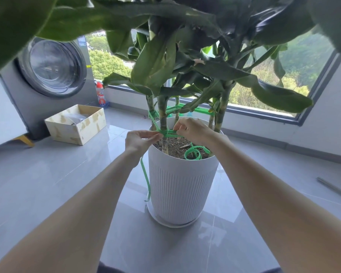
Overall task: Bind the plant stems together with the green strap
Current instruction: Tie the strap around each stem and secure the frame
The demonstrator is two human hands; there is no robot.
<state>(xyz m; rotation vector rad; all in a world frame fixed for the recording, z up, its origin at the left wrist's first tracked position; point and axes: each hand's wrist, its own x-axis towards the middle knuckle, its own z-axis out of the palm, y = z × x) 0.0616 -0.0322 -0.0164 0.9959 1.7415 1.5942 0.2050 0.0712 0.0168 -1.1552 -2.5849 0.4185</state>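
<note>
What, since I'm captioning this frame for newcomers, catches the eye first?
At centre, the left hand and right hand pinch the green strap wrapped around a stem, just above the white ribbed pot. Big dark leaves fill the top, and a washing machine stands at left.

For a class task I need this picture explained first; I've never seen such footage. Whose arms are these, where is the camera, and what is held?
No machine: these are a person's bare arms, filmed by one camera worn on their head, looking down. A white pot stands on a saucer on the tiled floor, holding plant stems in soil. The left hand and right hand each pinch the green strap, looped round a stem above the rim. A washing machine and an open box stand behind.
</note>
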